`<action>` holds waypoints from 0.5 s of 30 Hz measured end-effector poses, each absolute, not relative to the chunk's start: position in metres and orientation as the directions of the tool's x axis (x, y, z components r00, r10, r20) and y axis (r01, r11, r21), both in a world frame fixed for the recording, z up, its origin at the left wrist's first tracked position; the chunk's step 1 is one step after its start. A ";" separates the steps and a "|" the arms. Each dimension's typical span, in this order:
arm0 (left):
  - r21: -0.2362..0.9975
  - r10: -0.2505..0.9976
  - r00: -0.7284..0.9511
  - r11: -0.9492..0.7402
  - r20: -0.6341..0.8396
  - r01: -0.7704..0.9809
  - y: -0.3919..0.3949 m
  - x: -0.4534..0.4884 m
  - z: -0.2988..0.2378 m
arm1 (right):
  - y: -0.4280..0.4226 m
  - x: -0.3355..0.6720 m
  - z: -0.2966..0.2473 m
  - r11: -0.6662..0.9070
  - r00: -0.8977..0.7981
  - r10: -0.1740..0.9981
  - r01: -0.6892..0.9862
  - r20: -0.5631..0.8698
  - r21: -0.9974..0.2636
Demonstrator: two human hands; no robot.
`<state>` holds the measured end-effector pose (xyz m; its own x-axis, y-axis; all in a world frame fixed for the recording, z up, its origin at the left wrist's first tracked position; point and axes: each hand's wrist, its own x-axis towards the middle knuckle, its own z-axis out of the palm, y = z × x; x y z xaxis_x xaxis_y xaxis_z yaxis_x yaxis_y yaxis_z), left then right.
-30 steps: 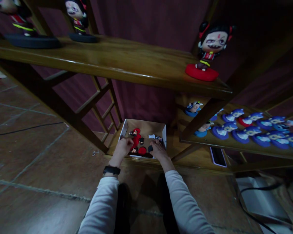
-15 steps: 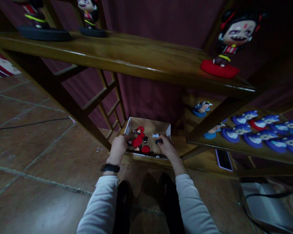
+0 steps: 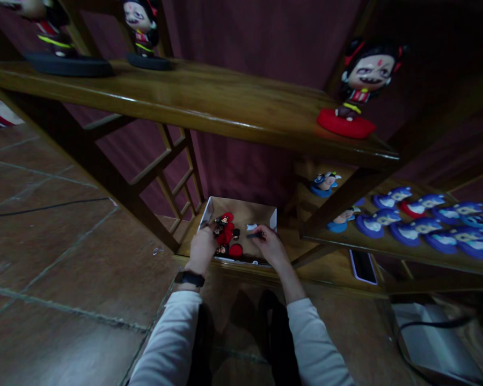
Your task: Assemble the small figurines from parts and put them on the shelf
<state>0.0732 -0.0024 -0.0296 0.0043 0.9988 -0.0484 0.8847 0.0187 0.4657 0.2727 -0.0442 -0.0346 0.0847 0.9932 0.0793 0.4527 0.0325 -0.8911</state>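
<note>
A shallow cardboard box [image 3: 249, 210] sits on the lowest wooden shelf and holds several small red and black figurines [image 3: 226, 237]. My left hand [image 3: 202, 250] rests closed at the box's front left edge, touching the figurines; what it holds is hidden. My right hand [image 3: 269, 244] is over the box's right half, its fingers pinched on a small dark disc-shaped piece [image 3: 254, 235].
A long wooden shelf [image 3: 193, 102] runs overhead with big-headed dolls on dark bases [image 3: 143, 37] and one on a red base [image 3: 356, 91]. To the right, a lower shelf carries several blue figurines [image 3: 418, 220]. A phone [image 3: 362, 266] lies flat there. Tiled floor [image 3: 60, 241] spreads left.
My right hand picked a dark piece out of the box and now holds it over the right half. My left hand stayed at the front left edge. The view shifted slightly.
</note>
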 end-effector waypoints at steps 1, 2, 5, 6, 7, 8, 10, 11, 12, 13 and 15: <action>0.537 0.998 -0.035 0.058 -0.052 0.842 -0.002 0.075 -0.027 | -0.045 0.267 -0.033 0.037 0.085 0.993 0.473 0.087 -0.880; 0.632 0.995 -0.056 0.098 -0.087 0.768 -0.002 0.077 -0.025 | -0.046 0.259 -0.030 0.039 0.085 0.992 0.504 0.095 -0.863; 0.893 0.947 0.046 0.282 -0.317 0.350 -0.009 0.087 -0.017 | -0.054 0.231 -0.019 0.053 0.070 0.989 0.648 0.129 -0.760; 0.912 0.918 0.099 0.360 -0.383 0.195 -0.013 0.091 -0.014 | -0.057 0.222 -0.015 0.061 0.054 0.989 0.691 0.136 -0.720; 0.903 0.893 0.134 0.426 -0.431 0.063 -0.016 0.094 -0.012 | -0.060 0.214 -0.012 0.063 0.034 0.991 0.726 0.128 -0.685; 0.882 0.875 0.151 0.470 -0.460 -0.040 -0.019 0.095 -0.010 | -0.063 0.206 -0.010 0.061 0.026 0.992 0.749 0.121 -0.660; 0.853 0.866 0.149 0.498 -0.478 -0.158 -0.021 0.094 -0.007 | -0.065 0.198 -0.008 0.088 -0.004 0.992 0.751 0.129 -0.654; 0.850 0.869 0.139 0.493 -0.474 -0.183 -0.021 0.091 -0.005 | -0.065 0.197 -0.008 0.114 -0.021 0.989 0.731 0.145 -0.673; 0.855 0.877 0.120 0.481 -0.466 -0.193 -0.019 0.087 -0.004 | -0.063 0.199 -0.010 0.139 -0.031 0.986 0.701 0.165 -0.699; 0.869 0.890 0.080 0.455 -0.449 -0.195 -0.016 0.081 -0.003 | -0.061 0.202 -0.012 0.153 -0.028 0.983 0.666 0.181 -0.730; 0.911 0.919 -0.075 0.369 -0.387 -0.184 -0.009 0.068 -0.002 | -0.052 0.213 -0.016 0.132 0.025 0.982 0.612 0.185 -0.780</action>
<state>0.0680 -0.0094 -0.0019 -0.0748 0.9189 -0.3874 -0.1842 0.3691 0.9110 0.2132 -0.0515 -0.0161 0.0248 0.9824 0.1854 0.6117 0.1317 -0.7801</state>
